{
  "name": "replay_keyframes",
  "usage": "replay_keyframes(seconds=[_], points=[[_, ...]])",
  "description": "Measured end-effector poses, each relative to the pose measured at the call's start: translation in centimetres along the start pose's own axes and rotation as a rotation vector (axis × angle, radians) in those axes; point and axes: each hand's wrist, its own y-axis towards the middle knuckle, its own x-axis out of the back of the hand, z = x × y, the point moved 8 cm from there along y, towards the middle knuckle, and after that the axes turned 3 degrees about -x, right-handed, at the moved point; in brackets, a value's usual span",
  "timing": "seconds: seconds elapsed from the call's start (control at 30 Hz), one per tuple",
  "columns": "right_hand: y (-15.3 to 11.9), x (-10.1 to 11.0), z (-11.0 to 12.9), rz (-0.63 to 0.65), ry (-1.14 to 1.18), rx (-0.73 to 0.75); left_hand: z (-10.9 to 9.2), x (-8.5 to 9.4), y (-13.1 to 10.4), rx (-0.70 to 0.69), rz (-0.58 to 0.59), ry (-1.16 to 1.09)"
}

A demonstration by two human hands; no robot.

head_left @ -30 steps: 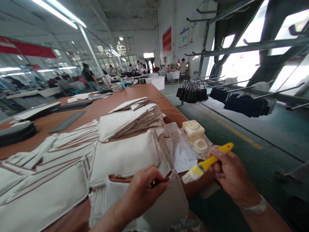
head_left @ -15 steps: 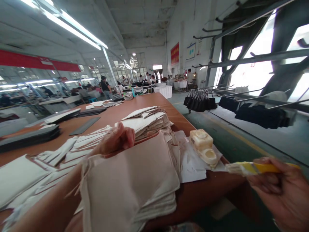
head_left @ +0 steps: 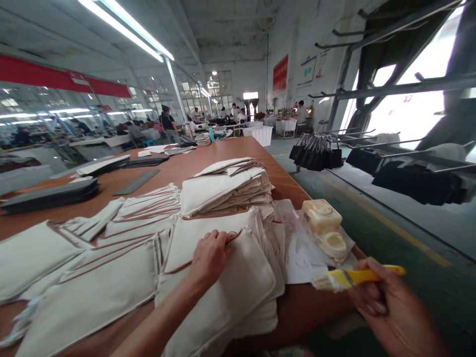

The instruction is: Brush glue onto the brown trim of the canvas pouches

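Note:
My left hand (head_left: 211,258) is closed at the brown-trimmed edge of the top cream fabric piece (head_left: 238,287), its fingertips pinching near the upper corner. That piece lies on a pile of similar stitched panels at the table's near edge. Held by its yellow handle in my right hand (head_left: 390,302) is a flat paintbrush (head_left: 357,277), bristles pointing left, just past the table's right edge. The bristles look whitish and wet. Beyond the brush, a stained cream plastic container (head_left: 322,218) with a round opening rests on a white sheet (head_left: 301,263).
More cream panels (head_left: 226,188) are stacked behind the pile, and others (head_left: 111,272) fan out leftward. Dark sheets (head_left: 52,196) lie on the brown table (head_left: 241,148). Black pieces hang from a rack (head_left: 316,151) at right. Several people work in the background.
The raised cream piece now lies lower on the pile. My left hand has come nearer and right to its trimmed edge. The brush has moved left, toward the pile.

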Motion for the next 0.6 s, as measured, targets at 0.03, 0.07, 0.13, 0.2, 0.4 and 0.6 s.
replay_keyframes(seconds=[0.03,0.07,0.13,0.2,0.4,0.6], points=[[-0.1,-0.1,-0.2,0.003,-0.027,0.007,0.1,-0.4,-0.2,0.023,-0.009,-0.009],[-0.1,-0.1,-0.3,0.009,-0.048,0.015,0.2,-0.7,-0.4,0.043,-0.01,-0.022],[-0.1,0.0,-0.4,0.024,-0.073,0.029,0.0,-0.8,-1.5,0.02,-0.02,-0.042],[0.2,0.3,-0.5,0.03,-0.075,0.04,-0.9,0.1,-3.1,-0.097,-0.097,-0.054],[1.5,-0.3,-1.8,0.071,-0.035,-0.018,-1.2,1.4,-4.5,-0.142,-0.157,-0.161],[2.3,-3.8,-2.5,0.117,-0.03,0.054,-0.7,-2.0,-0.9,0.054,0.011,-0.233]])
